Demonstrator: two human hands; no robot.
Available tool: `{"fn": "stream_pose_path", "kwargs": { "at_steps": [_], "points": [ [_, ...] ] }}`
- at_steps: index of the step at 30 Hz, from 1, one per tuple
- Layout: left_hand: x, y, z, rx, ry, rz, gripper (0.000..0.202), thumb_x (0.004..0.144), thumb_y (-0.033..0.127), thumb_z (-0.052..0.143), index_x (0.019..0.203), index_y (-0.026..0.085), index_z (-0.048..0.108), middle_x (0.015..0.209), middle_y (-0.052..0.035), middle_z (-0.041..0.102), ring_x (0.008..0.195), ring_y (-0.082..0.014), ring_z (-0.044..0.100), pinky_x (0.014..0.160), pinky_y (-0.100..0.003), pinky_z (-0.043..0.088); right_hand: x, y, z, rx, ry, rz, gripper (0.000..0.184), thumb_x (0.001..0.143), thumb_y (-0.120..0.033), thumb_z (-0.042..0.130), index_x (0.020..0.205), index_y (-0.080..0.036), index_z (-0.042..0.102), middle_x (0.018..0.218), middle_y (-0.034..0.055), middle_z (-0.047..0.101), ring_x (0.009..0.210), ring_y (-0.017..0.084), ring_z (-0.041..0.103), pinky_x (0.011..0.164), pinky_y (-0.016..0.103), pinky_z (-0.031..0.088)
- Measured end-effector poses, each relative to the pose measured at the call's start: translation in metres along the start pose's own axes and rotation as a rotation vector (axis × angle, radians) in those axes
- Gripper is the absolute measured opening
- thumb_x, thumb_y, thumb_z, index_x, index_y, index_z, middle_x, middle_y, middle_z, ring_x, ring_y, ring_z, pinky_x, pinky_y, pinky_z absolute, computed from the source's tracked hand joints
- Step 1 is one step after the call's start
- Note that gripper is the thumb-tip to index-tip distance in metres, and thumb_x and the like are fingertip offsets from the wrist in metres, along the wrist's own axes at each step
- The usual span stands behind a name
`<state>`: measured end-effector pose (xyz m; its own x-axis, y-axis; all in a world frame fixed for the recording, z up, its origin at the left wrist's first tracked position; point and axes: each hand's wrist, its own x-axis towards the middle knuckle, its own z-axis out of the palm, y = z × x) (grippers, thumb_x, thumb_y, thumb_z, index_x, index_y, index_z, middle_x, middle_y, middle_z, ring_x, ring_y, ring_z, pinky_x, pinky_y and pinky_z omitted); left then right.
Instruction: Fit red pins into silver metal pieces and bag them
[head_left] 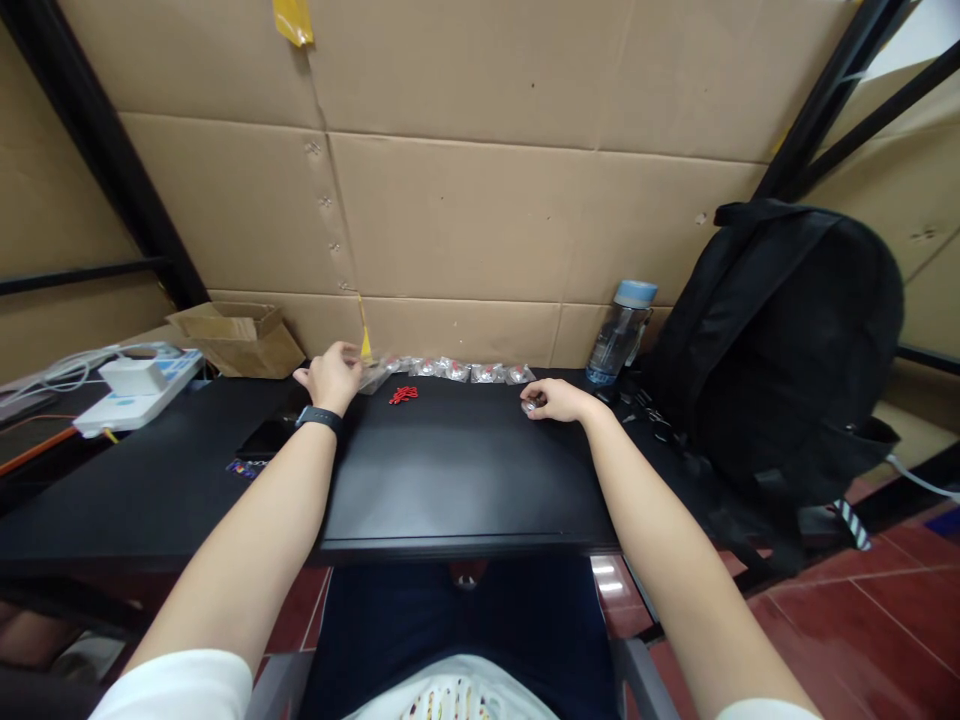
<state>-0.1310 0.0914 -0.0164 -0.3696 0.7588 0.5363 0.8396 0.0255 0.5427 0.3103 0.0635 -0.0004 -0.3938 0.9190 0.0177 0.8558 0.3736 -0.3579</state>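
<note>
My left hand, with a dark watch on the wrist, is at the back left of the black table. Its fingers are pinched at a clear plastic bag. Over on the right, my right hand has its fingertips closed on a small shiny round object, mostly hidden by the fingers. Between the hands, several small clear packets with silvery and red contents lie in a row along the cardboard wall. In front of the row is a little pile of red pieces.
A water bottle with a blue lid stands at the back right, beside a large black backpack. To the left are an open brown paper bag, a white power strip with cables, and a black flat item.
</note>
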Motion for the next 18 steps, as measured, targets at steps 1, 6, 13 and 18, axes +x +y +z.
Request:
{"fn": "stream_pose_path", "kwargs": {
  "at_steps": [1,6,13,18],
  "points": [
    [0.0,0.004,-0.005,-0.021,0.05,-0.007,0.026,0.086,0.028,0.06,0.112,0.028,0.066,0.103,-0.0066,0.078,0.113,-0.0318,0.065,0.1,-0.05,0.028,0.0,-0.001,0.0,0.003,-0.002,0.001,0.042,0.073,-0.023,0.08,0.115,-0.019,0.073,0.107,0.0055,0.076,0.093,0.02,0.071,0.084,0.027,0.051],
    [-0.005,0.043,-0.03,-0.255,0.248,0.21,0.031,0.089,0.026,0.058,0.12,0.025,0.058,0.105,-0.0038,0.073,0.105,-0.023,0.067,0.099,-0.039,0.04,-0.001,-0.003,0.0,0.004,-0.01,-0.005,0.041,0.075,-0.022,0.078,0.115,-0.018,0.073,0.107,0.0059,0.076,0.096,0.021,0.071,0.086,0.027,0.051],
    [-0.061,0.103,0.001,-0.406,-0.497,0.812,0.046,0.084,0.021,0.058,0.129,0.027,0.06,0.095,-0.0016,0.074,0.089,-0.0198,0.07,0.09,-0.031,0.05,-0.002,-0.001,0.001,0.026,0.008,-0.016,0.039,0.074,-0.023,0.078,0.112,-0.019,0.074,0.106,0.0058,0.077,0.092,0.021,0.071,0.084,0.028,0.052],
    [-0.077,0.111,0.014,-0.466,-0.757,0.878,0.066,0.085,0.037,0.065,0.148,0.028,0.046,0.108,-0.0044,0.074,0.095,-0.0217,0.07,0.087,-0.031,0.053,-0.003,-0.003,0.0,0.052,0.005,-0.002,0.04,0.074,-0.021,0.078,0.114,-0.019,0.074,0.106,0.0055,0.077,0.093,0.02,0.071,0.084,0.027,0.052]
  ]
}}
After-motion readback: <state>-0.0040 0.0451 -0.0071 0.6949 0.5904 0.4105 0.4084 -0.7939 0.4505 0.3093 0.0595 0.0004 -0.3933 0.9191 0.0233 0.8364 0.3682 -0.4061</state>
